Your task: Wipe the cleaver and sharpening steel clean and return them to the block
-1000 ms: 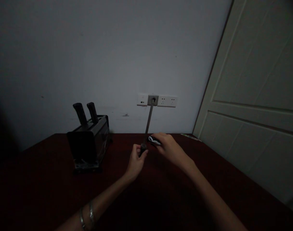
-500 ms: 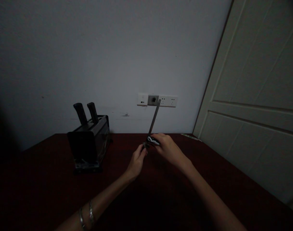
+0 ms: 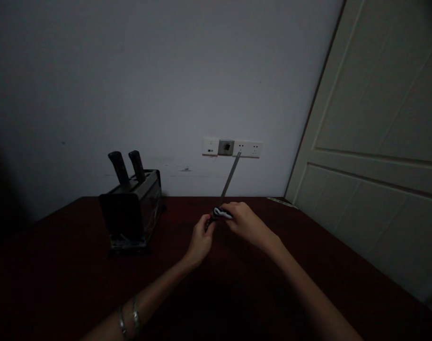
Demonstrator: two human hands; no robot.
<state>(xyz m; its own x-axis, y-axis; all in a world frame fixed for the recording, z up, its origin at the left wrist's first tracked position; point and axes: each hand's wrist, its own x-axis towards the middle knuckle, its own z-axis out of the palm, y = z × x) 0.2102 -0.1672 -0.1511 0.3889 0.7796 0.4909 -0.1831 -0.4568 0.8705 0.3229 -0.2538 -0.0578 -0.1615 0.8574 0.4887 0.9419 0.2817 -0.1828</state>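
Note:
My left hand (image 3: pixel 200 238) is closed on the dark handle of a knife whose thin grey blade (image 3: pixel 231 176) points up and away toward the wall. My right hand (image 3: pixel 243 221) is closed on a small black and white sharpener (image 3: pixel 222 213), held against the base of the blade. Both hands hover just above the dark red table (image 3: pixel 77 279) near its far middle. Two bracelets circle my left wrist.
A black knife block (image 3: pixel 132 213) with two dark handles sticking out stands at the far left of the table. A row of white wall sockets (image 3: pixel 233 148) sits behind the blade. A pale door (image 3: pixel 375 142) fills the right side.
The blade has tilted from nearly upright, tip left of the sockets' middle, to leaning right. My right hand with the sharpener has slid down closer to my left hand.

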